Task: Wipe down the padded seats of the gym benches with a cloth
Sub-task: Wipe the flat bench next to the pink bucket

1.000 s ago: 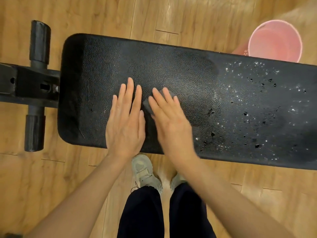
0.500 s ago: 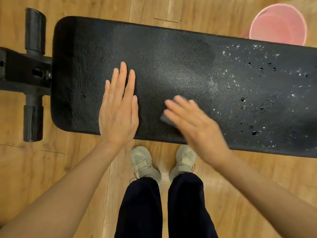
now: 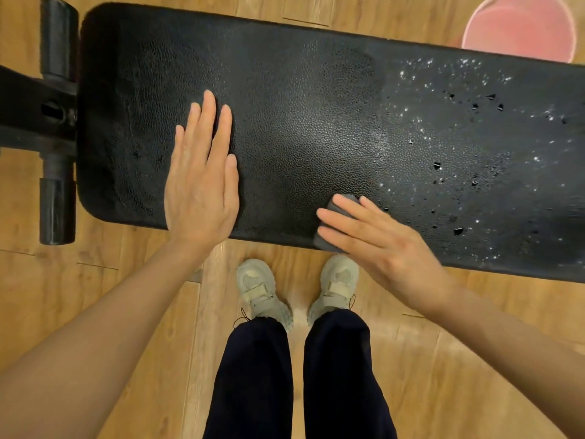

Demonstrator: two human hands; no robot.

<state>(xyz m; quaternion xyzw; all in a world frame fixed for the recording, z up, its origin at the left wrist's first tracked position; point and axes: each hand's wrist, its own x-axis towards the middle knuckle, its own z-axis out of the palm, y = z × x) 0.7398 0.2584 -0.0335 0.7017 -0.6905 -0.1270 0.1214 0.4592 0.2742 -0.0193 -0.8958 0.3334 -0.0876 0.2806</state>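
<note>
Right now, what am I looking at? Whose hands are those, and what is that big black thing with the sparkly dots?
The camera sits on a person's head and looks down, so you see their own arms, dark trousers and shoes on a wooden floor. The big black thing is the padded seat of a gym bench. The left hand lies flat on it with straight fingers and holds nothing. The right hand presses a small grey cloth against the seat's near edge; its fingers are flat, with no curled grip. The sparkly dots look like water drops or specks on the part beyond the cloth. The pink round thing behind the bench looks like a bucket.
</note>
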